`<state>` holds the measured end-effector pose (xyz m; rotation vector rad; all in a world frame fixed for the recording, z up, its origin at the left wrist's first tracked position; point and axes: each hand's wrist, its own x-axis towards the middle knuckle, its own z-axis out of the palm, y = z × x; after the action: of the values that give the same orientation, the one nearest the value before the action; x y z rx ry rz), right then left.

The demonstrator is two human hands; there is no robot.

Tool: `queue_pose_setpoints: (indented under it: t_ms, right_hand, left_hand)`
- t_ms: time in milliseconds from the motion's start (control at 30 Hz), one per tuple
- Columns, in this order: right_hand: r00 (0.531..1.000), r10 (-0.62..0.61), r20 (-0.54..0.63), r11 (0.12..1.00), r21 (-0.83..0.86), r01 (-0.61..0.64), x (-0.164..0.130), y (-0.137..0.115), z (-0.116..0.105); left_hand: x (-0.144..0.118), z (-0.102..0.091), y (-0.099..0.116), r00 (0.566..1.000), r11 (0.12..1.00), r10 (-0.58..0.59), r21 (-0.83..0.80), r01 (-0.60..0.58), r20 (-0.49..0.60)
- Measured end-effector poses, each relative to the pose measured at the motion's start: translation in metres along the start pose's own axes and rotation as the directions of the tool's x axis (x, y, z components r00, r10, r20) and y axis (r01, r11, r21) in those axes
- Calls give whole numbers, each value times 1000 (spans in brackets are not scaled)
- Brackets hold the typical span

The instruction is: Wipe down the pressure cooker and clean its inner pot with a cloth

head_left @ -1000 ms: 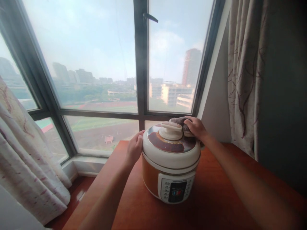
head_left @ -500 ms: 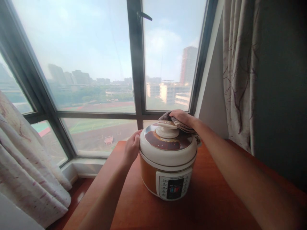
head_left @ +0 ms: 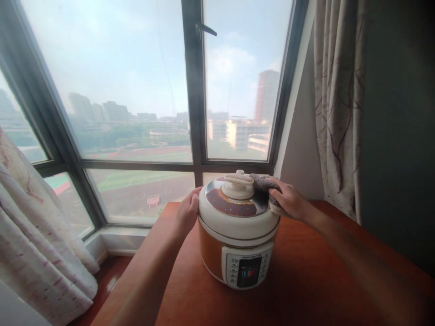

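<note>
A white and orange-brown electric pressure cooker point(head_left: 211, 249) stands upright with its lid on and its control panel point(head_left: 248, 270) facing me. A pale knob point(head_left: 238, 186) rises from the middle of the lid's shiny brown top. My left hand point(head_left: 188, 211) grips the left side of the cooker at the lid's rim, its far fingers partly hidden. Bunched in my right hand point(head_left: 289, 198) is a grey-brown cloth point(head_left: 260, 182), pressed to the right side of the lid. Part of the cloth lies behind the knob.
Under the cooker is a reddish-brown wooden table point(head_left: 306, 271). Behind it runs a window with dark frames point(head_left: 195, 131) and a handle point(head_left: 206, 30). Patterned curtains hang at the left point(head_left: 37, 235) and at the right point(head_left: 335, 99).
My right hand has moved from behind the knob down to the right rim of the lid, taking the cloth along. My left hand has stayed on the cooker.
</note>
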<state>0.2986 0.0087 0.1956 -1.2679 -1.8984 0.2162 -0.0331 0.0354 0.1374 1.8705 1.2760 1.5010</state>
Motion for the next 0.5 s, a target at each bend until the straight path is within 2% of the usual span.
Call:
queue_pose_setpoints:
  t_ms: [100,167,267,400,500]
  right_hand:
    - [1000,-9,27,1000,-13,9,-4,3,1]
    - [997,5,76,1000,-10,-4,7,3,4]
    - [978,140,152,990,-53,-134,40,3,12]
    - [932,296,208,955,-89,-283,92,6,26]
    - [884,389,261,921,-84,-380,120,6,36]
  left_hand:
    - [-1,-1,2,999,999,24,37,-26,33]
    - [-1,-1,3,999,998,37,49,-39,33]
    - [-1,-1,4,999,997,39,58,-40,21]
    - [-1,0,5,999,998,31,50,-32,11]
    - [-1,0,6,999,997,36,64,-36,2]
